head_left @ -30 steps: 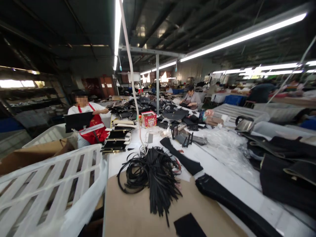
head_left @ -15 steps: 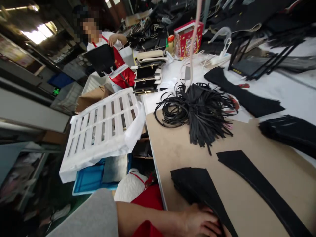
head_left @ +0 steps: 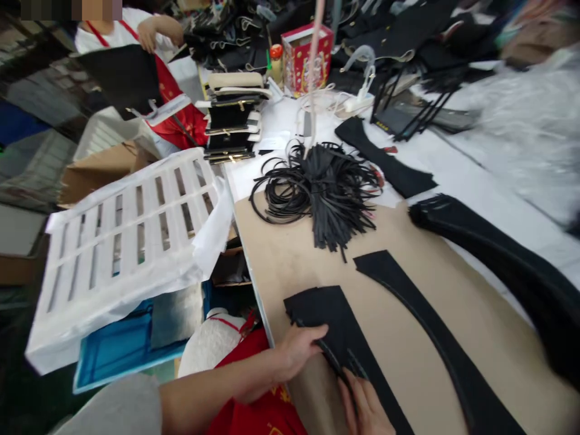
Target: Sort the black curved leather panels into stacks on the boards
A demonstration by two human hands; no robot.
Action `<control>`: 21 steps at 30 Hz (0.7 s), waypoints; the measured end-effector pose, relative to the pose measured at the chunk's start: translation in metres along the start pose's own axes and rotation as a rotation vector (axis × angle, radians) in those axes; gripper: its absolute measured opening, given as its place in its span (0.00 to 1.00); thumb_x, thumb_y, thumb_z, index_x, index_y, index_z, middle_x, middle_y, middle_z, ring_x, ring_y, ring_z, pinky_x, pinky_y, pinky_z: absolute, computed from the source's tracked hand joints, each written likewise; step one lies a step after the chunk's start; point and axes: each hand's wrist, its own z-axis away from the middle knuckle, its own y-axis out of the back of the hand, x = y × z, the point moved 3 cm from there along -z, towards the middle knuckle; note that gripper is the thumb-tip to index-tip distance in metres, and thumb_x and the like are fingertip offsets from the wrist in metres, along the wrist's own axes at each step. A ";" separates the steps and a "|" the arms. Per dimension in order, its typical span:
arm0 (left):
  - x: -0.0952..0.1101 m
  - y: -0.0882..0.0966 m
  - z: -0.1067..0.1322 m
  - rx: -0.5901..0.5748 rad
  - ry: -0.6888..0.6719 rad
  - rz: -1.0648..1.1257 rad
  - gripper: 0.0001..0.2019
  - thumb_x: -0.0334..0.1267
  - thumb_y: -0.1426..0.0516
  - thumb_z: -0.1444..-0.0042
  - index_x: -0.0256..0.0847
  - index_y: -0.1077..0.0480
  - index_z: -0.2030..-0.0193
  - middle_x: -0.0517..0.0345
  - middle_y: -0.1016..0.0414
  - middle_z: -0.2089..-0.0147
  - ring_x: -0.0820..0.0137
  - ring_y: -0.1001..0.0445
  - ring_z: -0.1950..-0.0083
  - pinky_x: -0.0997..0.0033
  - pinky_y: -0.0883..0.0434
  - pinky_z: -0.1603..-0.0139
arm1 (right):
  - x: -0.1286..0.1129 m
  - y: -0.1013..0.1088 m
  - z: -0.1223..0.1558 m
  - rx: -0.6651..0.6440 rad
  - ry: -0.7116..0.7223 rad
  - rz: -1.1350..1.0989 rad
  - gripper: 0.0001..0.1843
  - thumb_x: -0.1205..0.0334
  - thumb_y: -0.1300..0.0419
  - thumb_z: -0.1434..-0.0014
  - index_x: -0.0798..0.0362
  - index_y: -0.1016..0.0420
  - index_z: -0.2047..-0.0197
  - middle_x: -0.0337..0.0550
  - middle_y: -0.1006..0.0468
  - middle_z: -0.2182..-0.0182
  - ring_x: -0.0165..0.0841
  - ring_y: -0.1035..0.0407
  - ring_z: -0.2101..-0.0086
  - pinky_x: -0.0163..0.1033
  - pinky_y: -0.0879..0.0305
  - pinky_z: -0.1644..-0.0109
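A black curved piece of leather-like material (head_left: 330,314) lies on the tan board close to the near table edge, and it seems to be several layers. My left hand (head_left: 299,351) grips its left edge, thumb on top and the other fingers hidden below. Lower down along the same edge, my right hand (head_left: 362,402) has its fingers bent around the material, partly cut off by the frame bottom. Right of both hands is another long curved black piece (head_left: 426,314). Beyond them a bundle of thin black strips (head_left: 328,187) is heaped on the board.
Farther right lies a thick curved black stack (head_left: 489,248). A white slatted rack (head_left: 129,223) stands left of the table, above a blue crate (head_left: 113,350). Stacked black-and-cream pieces (head_left: 233,118) and a red box (head_left: 308,60) are at the back. A co-worker (head_left: 122,36) holds a black panel.
My left hand has moved up along the black piece to its upper left edge. My right hand has come into clearer view. The whole view has shifted to the right.
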 end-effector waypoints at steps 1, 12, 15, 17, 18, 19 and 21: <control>0.004 0.001 -0.001 -0.011 0.008 0.000 0.22 0.42 0.32 0.58 0.30 0.24 0.57 0.41 0.24 0.49 0.56 0.27 0.47 0.55 0.33 0.41 | -0.002 0.002 -0.003 0.006 -0.009 -0.014 0.16 0.57 0.53 0.34 0.49 0.28 0.49 0.43 0.21 0.60 0.33 0.24 0.62 0.31 0.25 0.61; -0.002 0.000 0.003 0.059 -0.040 -0.189 0.27 0.50 0.36 0.56 0.34 0.27 0.52 0.41 0.28 0.44 0.54 0.28 0.47 0.51 0.32 0.43 | -0.029 -0.003 -0.057 0.012 -0.088 -0.146 0.24 0.46 0.55 0.35 0.51 0.36 0.44 0.48 0.26 0.57 0.38 0.27 0.59 0.40 0.26 0.57; 0.006 0.006 0.005 0.004 -0.182 -0.309 0.23 0.45 0.37 0.53 0.37 0.27 0.50 0.48 0.26 0.46 0.57 0.29 0.45 0.56 0.34 0.40 | -0.031 -0.009 -0.070 -0.002 0.006 -0.145 0.21 0.47 0.57 0.34 0.52 0.33 0.51 0.48 0.25 0.61 0.37 0.26 0.62 0.39 0.27 0.60; 0.008 0.013 0.006 -0.094 -0.197 -0.357 0.24 0.37 0.37 0.55 0.38 0.29 0.49 0.51 0.25 0.47 0.57 0.29 0.45 0.56 0.34 0.40 | -0.030 -0.010 -0.074 -0.046 0.065 -0.137 0.20 0.49 0.58 0.33 0.52 0.33 0.52 0.47 0.24 0.61 0.36 0.26 0.62 0.37 0.27 0.61; 0.008 0.017 0.006 -0.143 -0.187 -0.355 0.25 0.34 0.38 0.56 0.38 0.30 0.48 0.52 0.25 0.48 0.57 0.28 0.45 0.56 0.33 0.41 | -0.029 -0.010 -0.076 -0.070 0.094 -0.141 0.19 0.51 0.58 0.33 0.52 0.33 0.51 0.47 0.23 0.60 0.35 0.25 0.62 0.36 0.27 0.60; 0.006 0.021 0.004 -0.182 -0.174 -0.344 0.27 0.32 0.39 0.57 0.38 0.31 0.46 0.52 0.25 0.48 0.57 0.28 0.46 0.55 0.33 0.41 | -0.028 -0.010 -0.077 -0.094 0.122 -0.151 0.19 0.52 0.58 0.32 0.52 0.34 0.50 0.46 0.23 0.60 0.34 0.25 0.61 0.36 0.27 0.60; -0.001 0.031 0.000 -0.204 -0.161 -0.349 0.28 0.30 0.41 0.56 0.40 0.33 0.44 0.54 0.25 0.47 0.58 0.27 0.46 0.55 0.33 0.42 | -0.024 -0.012 -0.077 -0.130 0.175 -0.186 0.19 0.54 0.58 0.32 0.53 0.35 0.48 0.45 0.22 0.59 0.33 0.25 0.61 0.35 0.27 0.59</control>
